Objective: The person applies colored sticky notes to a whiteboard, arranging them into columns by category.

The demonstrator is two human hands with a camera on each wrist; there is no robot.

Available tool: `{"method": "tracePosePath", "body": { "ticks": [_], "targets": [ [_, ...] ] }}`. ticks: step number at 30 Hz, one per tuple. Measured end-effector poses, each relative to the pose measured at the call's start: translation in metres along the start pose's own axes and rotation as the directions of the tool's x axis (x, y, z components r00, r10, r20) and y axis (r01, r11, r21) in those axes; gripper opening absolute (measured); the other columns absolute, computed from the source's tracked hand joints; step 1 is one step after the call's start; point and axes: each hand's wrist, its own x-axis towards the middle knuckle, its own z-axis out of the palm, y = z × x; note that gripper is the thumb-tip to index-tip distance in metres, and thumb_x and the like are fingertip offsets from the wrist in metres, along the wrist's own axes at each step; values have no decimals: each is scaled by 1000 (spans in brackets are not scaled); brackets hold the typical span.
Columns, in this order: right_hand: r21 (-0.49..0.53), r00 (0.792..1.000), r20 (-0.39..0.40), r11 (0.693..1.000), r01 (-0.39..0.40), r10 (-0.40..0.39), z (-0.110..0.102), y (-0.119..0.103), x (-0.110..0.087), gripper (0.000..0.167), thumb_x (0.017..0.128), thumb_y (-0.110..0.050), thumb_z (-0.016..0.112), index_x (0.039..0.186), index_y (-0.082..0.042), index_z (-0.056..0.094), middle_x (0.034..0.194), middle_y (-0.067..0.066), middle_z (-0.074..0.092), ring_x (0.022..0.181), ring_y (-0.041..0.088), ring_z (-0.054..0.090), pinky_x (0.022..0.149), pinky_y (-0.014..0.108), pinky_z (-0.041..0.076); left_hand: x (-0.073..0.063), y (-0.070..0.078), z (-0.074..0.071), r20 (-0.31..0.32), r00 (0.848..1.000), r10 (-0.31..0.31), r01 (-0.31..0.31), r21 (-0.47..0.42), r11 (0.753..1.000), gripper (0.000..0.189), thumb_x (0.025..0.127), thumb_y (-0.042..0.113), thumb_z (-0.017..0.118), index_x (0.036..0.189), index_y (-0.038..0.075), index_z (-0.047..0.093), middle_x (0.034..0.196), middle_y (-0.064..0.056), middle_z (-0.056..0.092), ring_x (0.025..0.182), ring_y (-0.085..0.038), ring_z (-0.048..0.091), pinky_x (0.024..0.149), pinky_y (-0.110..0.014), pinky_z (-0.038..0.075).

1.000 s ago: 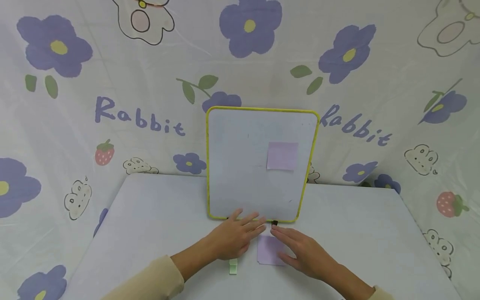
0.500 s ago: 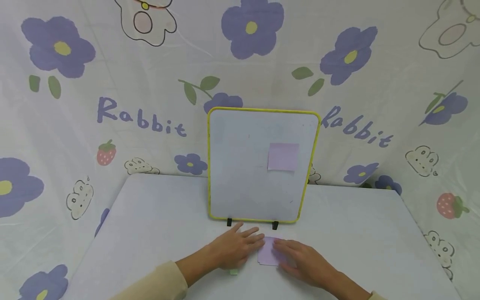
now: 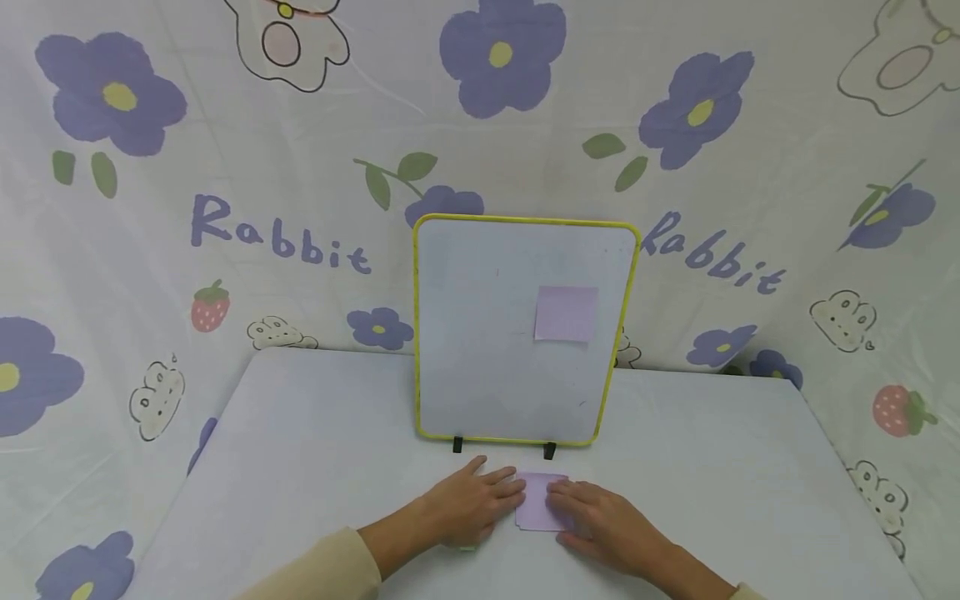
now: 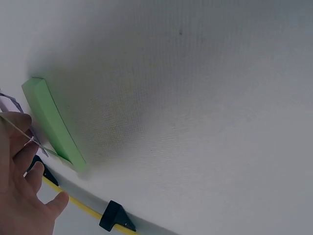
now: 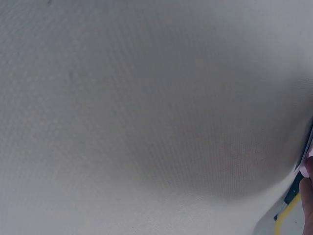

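Observation:
A pad of purple sticky notes [image 3: 536, 504] lies between my two hands, with a few lower corners out of line. My left hand [image 3: 474, 504] is spread, its fingertips at the pad's left edge. Below it a green sticky note pad [image 4: 54, 125] is mostly hidden in the head view. A thin green sheet lifts from that pad's far end in the left wrist view, crossing in front of the fingers. My right hand [image 3: 611, 527] rests fingers on the pad's right side, thumb apart near the lower corner. The right wrist view shows only a sliver of it.
Behind the hands a whiteboard [image 3: 480, 358] with a yellow frame leans upright on black feet [image 3: 550, 451]. One purple note [image 3: 566, 314] is stuck on its right half. A patterned cloth [image 3: 525, 150] hangs behind the white table [image 3: 330, 408].
My left hand has moved down and slightly left, off the whiteboard's lower edge, covering most of the green pad. My right hand has moved down onto the purple pad.

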Motion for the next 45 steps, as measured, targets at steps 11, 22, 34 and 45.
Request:
{"method": "tracePosePath", "body": {
  "ticks": [11, 22, 34, 45],
  "targets": [
    [-27, 999, 34, 1000, -8, 9, 0, 2, 1, 40, 79, -23, 83, 113, -6, 70, 121, 10, 70, 112, 26, 66, 91, 43, 54, 2, 0, 4, -7, 1000, -4, 4, -9, 1000, 49, 100, 34, 54, 148, 24, 49, 152, 10, 45, 142, -13, 39, 109, -45, 39],
    [-33, 999, 27, 999, 22, -21, -2, 2, 3, 24, 83, -17, 78, 104, -8, 75, 115, 8, 72, 109, 24, 68, 91, 43, 54, -2, -1, 0, 10, 1000, -10, 10, -14, 1000, 52, 100, 32, 52, 151, 23, 45, 155, 8, 41, 143, -14, 37, 109, -45, 39],
    [-19, 995, -68, 997, 71, -72, -6, 4, 7, 18, 77, -2, 78, 93, -7, 72, 96, 1, 73, 92, 16, 69, 85, 43, 56, -2, -2, 2, 18, 999, -33, 34, -26, 999, 53, 101, 32, 52, 151, 21, 44, 155, 6, 41, 143, -14, 36, 109, -42, 39],
    [2, 993, -120, 1000, 18, -17, -15, 8, 13, 21, 74, 0, 81, 93, -7, 72, 93, -1, 73, 85, 16, 69, 77, 35, 57, -1, -2, 5, 2, 998, -56, 56, -34, 998, 53, 99, 30, 53, 151, 20, 45, 155, 6, 42, 142, -13, 38, 106, -42, 42]
  ]
}}
